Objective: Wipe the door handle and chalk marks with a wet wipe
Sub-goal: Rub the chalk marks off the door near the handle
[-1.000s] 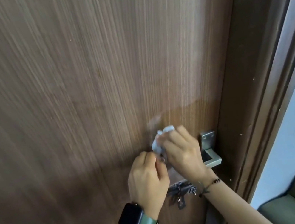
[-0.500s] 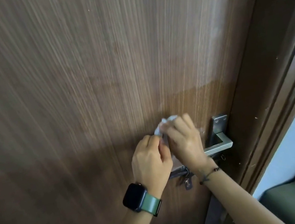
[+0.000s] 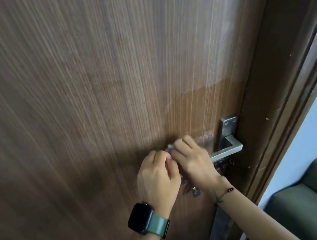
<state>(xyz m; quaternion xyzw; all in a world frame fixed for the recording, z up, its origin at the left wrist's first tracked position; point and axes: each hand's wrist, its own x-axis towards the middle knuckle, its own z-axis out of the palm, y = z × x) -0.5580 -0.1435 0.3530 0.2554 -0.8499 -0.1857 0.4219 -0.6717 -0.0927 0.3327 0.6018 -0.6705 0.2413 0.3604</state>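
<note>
Both hands meeting at the door: right hand and left hand pinching the bunched wet wipe beside the chalk smear; lever handle lying rightward; loosening wipe risking dropping, smear likely spreading.

You've got a wood-grain door, matt, with fine vertical streaks and a darker damp-looking patch just above the door handle. Handle is brushed metal, dull sheen. Chalky whitish smear just left of its plate.
</note>
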